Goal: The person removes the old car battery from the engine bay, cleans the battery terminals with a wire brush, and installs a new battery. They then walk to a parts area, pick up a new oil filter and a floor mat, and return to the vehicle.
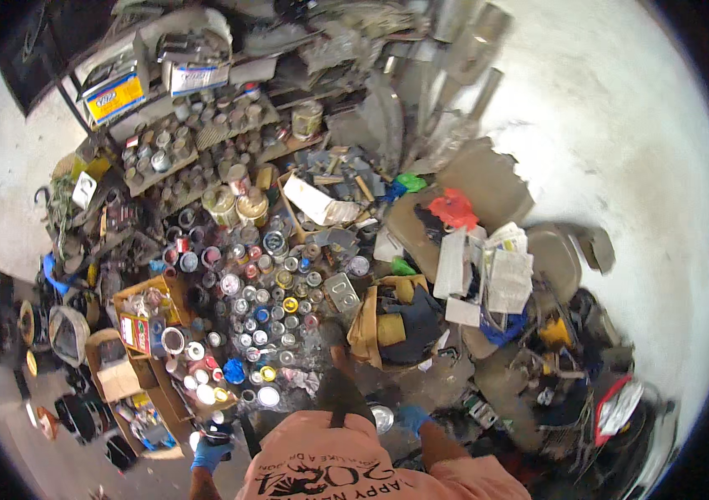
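Note:
My left hand point(210, 453), in a blue glove, is at the bottom edge left of my body. Its fingers are closed round a small dark object point(219, 432) with a pale part beside it; the kind is too blurred to name. On the other side of my body is my right hand point(413, 419), also blue-gloved. Right beside it is a round silvery tin point(381, 418). Blur hides how its fingers are set and whether they touch the tin. Ahead of my left hand stand several paint cans, among them a white-lidded can point(268, 396) and a blue plastic-wrapped one point(234, 372).
Paint cans crowd the floor ahead. An open carton point(363, 325) with dark sheets stands right of them, cardboard boxes point(121, 379) to the left. Shelves point(162, 175) of tins rise at the back. Papers point(508, 279), a red plastic bag point(454, 208) and scrap parts lie along the right wall.

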Motion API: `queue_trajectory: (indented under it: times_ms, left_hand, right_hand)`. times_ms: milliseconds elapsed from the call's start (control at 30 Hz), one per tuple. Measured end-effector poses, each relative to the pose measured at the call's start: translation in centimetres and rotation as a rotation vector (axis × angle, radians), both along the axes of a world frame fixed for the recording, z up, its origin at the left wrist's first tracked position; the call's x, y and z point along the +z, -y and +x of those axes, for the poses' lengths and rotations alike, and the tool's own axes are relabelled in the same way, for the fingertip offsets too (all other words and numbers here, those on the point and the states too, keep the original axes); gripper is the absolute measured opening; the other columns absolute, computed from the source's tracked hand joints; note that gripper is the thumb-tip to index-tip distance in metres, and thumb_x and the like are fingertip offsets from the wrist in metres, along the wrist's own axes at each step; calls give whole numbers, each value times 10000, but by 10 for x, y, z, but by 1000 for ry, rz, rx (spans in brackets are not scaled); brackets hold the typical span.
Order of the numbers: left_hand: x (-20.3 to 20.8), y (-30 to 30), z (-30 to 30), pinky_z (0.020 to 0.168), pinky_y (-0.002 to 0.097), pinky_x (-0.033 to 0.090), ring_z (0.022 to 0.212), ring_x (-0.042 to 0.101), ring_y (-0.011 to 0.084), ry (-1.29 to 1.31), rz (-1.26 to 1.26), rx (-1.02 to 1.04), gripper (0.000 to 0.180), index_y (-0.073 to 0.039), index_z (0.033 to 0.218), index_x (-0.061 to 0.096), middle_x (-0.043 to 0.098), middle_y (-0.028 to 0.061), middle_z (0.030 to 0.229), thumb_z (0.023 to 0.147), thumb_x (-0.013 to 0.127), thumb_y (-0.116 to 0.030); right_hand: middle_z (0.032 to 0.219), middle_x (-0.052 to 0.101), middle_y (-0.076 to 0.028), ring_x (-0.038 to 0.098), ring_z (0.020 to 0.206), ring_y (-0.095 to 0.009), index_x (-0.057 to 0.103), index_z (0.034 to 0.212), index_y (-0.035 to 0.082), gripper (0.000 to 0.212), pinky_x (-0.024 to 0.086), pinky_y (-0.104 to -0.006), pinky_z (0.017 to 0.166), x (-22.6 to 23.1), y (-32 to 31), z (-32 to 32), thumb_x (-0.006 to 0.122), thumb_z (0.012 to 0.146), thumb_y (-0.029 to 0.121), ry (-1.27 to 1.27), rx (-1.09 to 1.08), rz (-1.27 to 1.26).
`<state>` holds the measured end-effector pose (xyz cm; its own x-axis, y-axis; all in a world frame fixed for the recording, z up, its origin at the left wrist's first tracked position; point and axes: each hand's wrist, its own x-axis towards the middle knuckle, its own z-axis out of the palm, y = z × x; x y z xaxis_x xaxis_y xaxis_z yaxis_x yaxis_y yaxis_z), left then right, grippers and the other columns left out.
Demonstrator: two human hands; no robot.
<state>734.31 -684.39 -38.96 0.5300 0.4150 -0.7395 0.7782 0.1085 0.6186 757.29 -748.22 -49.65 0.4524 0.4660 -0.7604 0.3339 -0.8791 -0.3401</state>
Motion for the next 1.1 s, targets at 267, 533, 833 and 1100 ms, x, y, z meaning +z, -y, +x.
queue_trajectory:
  times_ms: [267,533,833,1100]
  left_hand:
    - [91,65,24,724,338,588,813,686,166,-157,191,402,403,-50,1110,714,746,59,974,736,866,-68]
    - [146,181,106,794,351,598,851,720,221,-634,-153,733,278,-33,1235,646,747,149,1039,987,674,-154]
    - [164,250,136,824,377,597,872,721,232,-710,-150,849,264,-36,1224,641,743,152,1027,989,665,-155]
    - [191,339,102,850,400,596,891,722,242,-585,-172,981,251,-40,1214,636,740,155,1016,992,657,-156]
  right_hand:
    - [1382,595,-256,612,1199,-420,544,1415,43,654,500,-457,1027,-96,-160,424,744,866,336,97,-506,174]
    - [1642,270,-284,373,1464,-451,179,1646,138,1232,348,-548,1188,-190,-303,605,836,706,588,453,-144,-28]
    - [1477,536,-206,543,1304,-419,542,1480,161,606,455,-548,1075,-229,-318,618,568,967,482,578,-19,-54]
    - [1277,688,-173,636,1176,-366,700,1253,133,402,517,-510,976,-155,-306,631,516,1005,392,675,-170,-103]
